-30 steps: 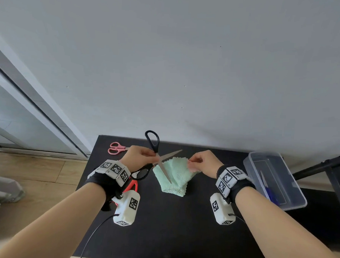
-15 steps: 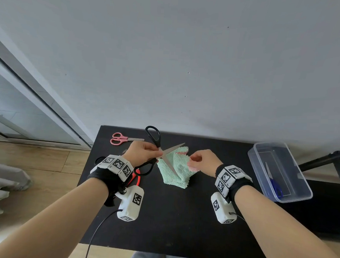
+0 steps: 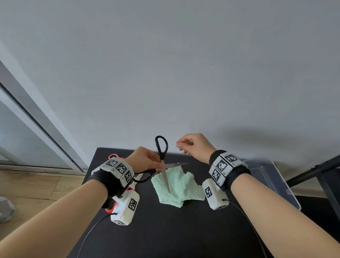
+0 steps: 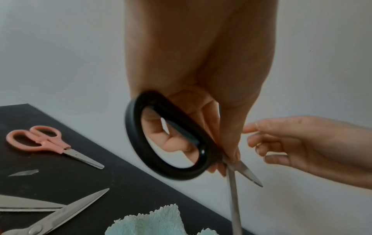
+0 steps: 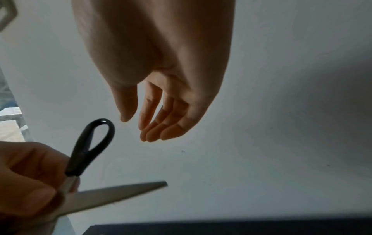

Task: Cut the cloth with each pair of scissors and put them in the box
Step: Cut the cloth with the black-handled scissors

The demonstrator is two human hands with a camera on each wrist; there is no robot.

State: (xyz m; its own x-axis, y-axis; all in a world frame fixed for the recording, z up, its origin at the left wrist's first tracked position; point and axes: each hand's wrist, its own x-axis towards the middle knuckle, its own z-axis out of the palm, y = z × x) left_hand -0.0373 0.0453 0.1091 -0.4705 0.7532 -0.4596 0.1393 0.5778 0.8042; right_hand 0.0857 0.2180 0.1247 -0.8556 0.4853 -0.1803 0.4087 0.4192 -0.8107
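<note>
My left hand (image 3: 147,161) grips the black-handled scissors (image 3: 166,180) near the pivot. The blades are spread, one pointing down over the mint-green cloth (image 3: 182,186), the other pointing right. The cloth lies crumpled on the black table (image 3: 179,237). One black handle loop (image 4: 165,135) sticks up past my fingers. My right hand (image 3: 192,145) hovers above the table's back edge beside that loop, fingers relaxed and holding nothing; the right wrist view shows those fingers (image 5: 161,127) bare. The clear plastic box (image 3: 276,183) stands at the right.
Pink scissors (image 4: 40,143) lie at the table's back left corner. Another pair with long silver blades (image 4: 50,214) lies open near the cloth, and a red handle (image 3: 109,208) shows under my left wrist. A dark metal frame (image 3: 320,172) stands to the right of the box.
My right hand has let go of the cloth and risen toward the wall. The cloth now lies flat on the table. My left hand keeps holding the open black scissors.
</note>
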